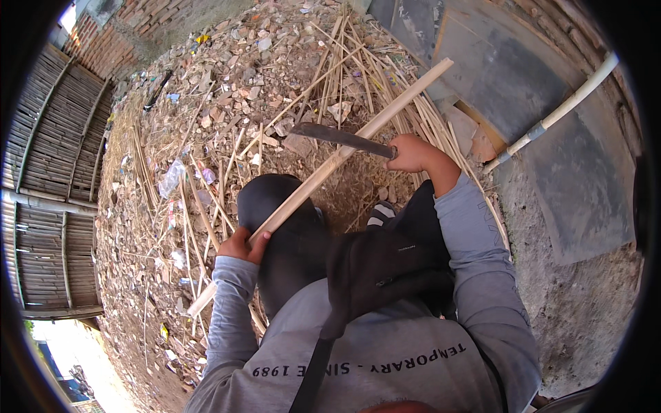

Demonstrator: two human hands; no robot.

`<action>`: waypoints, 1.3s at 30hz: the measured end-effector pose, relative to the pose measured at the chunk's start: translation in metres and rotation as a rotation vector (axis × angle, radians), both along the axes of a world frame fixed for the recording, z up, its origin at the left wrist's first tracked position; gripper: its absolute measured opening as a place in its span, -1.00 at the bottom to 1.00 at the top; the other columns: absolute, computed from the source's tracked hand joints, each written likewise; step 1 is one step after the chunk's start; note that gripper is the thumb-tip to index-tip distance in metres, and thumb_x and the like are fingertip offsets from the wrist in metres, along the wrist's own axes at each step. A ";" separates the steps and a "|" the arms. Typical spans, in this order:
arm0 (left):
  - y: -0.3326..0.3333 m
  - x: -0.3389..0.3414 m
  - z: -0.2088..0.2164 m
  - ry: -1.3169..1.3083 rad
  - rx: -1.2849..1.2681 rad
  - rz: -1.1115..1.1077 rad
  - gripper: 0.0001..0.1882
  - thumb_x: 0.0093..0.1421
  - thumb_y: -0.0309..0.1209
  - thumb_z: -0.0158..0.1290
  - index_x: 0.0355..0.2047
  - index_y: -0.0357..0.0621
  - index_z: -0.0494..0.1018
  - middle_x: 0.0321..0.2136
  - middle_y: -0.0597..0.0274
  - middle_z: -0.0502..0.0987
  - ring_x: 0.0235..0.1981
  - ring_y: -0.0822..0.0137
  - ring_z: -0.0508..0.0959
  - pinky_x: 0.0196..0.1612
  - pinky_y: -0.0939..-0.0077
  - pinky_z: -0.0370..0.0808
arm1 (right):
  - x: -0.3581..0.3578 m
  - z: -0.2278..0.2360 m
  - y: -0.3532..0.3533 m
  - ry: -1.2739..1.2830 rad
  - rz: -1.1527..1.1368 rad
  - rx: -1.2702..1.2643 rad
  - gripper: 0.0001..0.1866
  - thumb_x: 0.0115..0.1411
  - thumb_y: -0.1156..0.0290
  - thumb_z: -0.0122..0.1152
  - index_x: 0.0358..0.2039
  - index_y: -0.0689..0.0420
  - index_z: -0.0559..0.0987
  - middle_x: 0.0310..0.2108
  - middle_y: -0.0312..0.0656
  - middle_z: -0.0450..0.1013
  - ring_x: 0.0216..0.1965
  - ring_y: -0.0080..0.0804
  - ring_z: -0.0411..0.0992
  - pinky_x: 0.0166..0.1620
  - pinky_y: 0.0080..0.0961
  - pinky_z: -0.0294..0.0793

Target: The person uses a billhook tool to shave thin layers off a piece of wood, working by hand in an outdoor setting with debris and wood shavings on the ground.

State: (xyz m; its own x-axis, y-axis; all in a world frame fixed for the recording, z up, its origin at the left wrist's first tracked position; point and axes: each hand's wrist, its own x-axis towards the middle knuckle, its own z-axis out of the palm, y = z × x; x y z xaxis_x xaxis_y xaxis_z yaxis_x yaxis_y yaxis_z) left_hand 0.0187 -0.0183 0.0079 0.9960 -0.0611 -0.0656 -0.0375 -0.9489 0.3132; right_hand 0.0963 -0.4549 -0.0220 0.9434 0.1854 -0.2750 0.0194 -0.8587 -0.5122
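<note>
A long split bamboo strip [330, 165] slants across my lap, from the lower left up to the far right. My left hand [244, 246] is closed around it near its lower end, beside my left knee. In my right hand [412, 153] is a machete [323, 133] with a dark, broad blade, its handle mostly hidden by my fingers. The blade points left and lies across the strip's upper half; whether it touches the wood I cannot tell.
Rubble and litter cover the ground [227, 96]. Bamboo strips [337, 65] are piled ahead, with others [196, 227] at the left. Grey sheets [502, 76] and a pale pole [551, 117] stand at the right. A bamboo-slat wall [51, 138] is far left. A black bag [379, 268] hangs at my waist.
</note>
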 end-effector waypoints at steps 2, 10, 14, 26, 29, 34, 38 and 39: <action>0.001 -0.001 0.006 0.013 0.007 -0.012 -0.39 0.11 0.18 0.12 -0.44 -0.23 0.43 -0.61 -0.12 0.51 -0.49 -0.15 0.56 -0.41 0.10 0.47 | 0.004 -0.003 -0.008 -0.005 -0.054 -0.019 -0.65 -0.08 0.17 0.34 -0.40 0.22 0.61 -0.50 0.06 0.52 -0.40 -0.01 0.52 -0.28 -0.18 0.46; 0.004 0.004 0.009 0.108 -0.038 -0.014 -0.35 0.08 0.21 0.12 -0.42 -0.26 0.44 -0.58 -0.14 0.51 -0.46 -0.16 0.56 -0.36 0.09 0.47 | -0.004 0.008 -0.004 -0.043 -0.168 -0.075 -0.65 -0.07 0.17 0.25 -0.36 0.18 0.62 -0.39 0.07 0.54 -0.29 0.06 0.52 -0.18 -0.12 0.49; 0.003 0.005 0.011 0.111 -0.017 -0.021 -0.34 0.07 0.22 0.12 -0.39 -0.28 0.46 -0.56 -0.14 0.53 -0.45 -0.16 0.57 -0.34 0.10 0.48 | -0.004 0.006 0.011 -0.107 -0.116 -0.106 -0.74 -0.07 0.27 0.23 -0.37 0.12 0.64 -0.39 0.03 0.55 -0.31 0.04 0.52 -0.23 -0.12 0.49; 0.011 0.007 0.003 0.121 -0.063 -0.024 -0.35 -0.03 0.20 0.23 -0.42 -0.25 0.47 -0.58 -0.07 0.54 -0.48 -0.02 0.58 -0.36 0.18 0.50 | 0.002 -0.012 -0.026 -0.223 -0.236 0.077 -0.59 -0.10 0.17 0.40 -0.28 0.18 0.61 -0.39 0.06 0.54 -0.27 -0.02 0.52 -0.18 -0.23 0.47; 0.012 0.007 0.000 0.126 -0.099 -0.020 -0.37 -0.04 0.18 0.25 -0.45 -0.24 0.46 -0.61 -0.03 0.52 -0.53 0.03 0.56 -0.39 0.22 0.49 | -0.011 0.012 -0.015 -0.308 -0.294 0.039 -0.60 -0.10 0.15 0.38 -0.28 0.13 0.61 -0.39 0.05 0.53 -0.27 0.01 0.52 -0.19 -0.16 0.48; 0.015 0.008 -0.007 0.119 -0.114 -0.031 -0.37 -0.02 0.17 0.24 -0.46 -0.25 0.46 -0.62 0.00 0.50 -0.54 0.07 0.53 -0.41 0.24 0.44 | -0.005 0.023 -0.029 -0.460 -0.528 -0.257 -0.69 -0.02 0.13 0.31 -0.29 0.01 0.59 -0.43 -0.11 0.55 -0.32 -0.04 0.54 -0.26 -0.05 0.46; 0.023 0.005 -0.014 0.106 -0.113 -0.021 -0.36 -0.05 0.20 0.24 -0.44 -0.25 0.48 -0.61 -0.02 0.52 -0.53 0.06 0.56 -0.40 0.23 0.47 | -0.006 0.023 -0.016 -0.360 -0.567 -0.222 -0.70 0.00 0.13 0.27 -0.28 0.00 0.59 -0.42 -0.13 0.56 -0.31 -0.04 0.54 -0.27 -0.02 0.46; 0.024 0.008 -0.017 0.072 -0.113 -0.023 -0.35 -0.06 0.21 0.24 -0.44 -0.24 0.49 -0.62 -0.02 0.52 -0.55 0.06 0.56 -0.41 0.23 0.49 | -0.004 0.027 -0.010 -0.356 -0.541 -0.242 -0.70 0.01 0.14 0.25 -0.28 0.00 0.59 -0.41 -0.14 0.56 -0.30 -0.05 0.54 -0.28 -0.02 0.47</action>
State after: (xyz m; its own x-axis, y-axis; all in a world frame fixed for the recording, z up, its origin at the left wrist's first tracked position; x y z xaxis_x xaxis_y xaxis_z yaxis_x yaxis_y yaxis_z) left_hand 0.0263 0.0061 -0.0090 0.9872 -0.0953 -0.1279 -0.0330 -0.9066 0.4207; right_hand 0.0918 -0.4646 0.0053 0.9263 -0.3647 0.0944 -0.3128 -0.8842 -0.3470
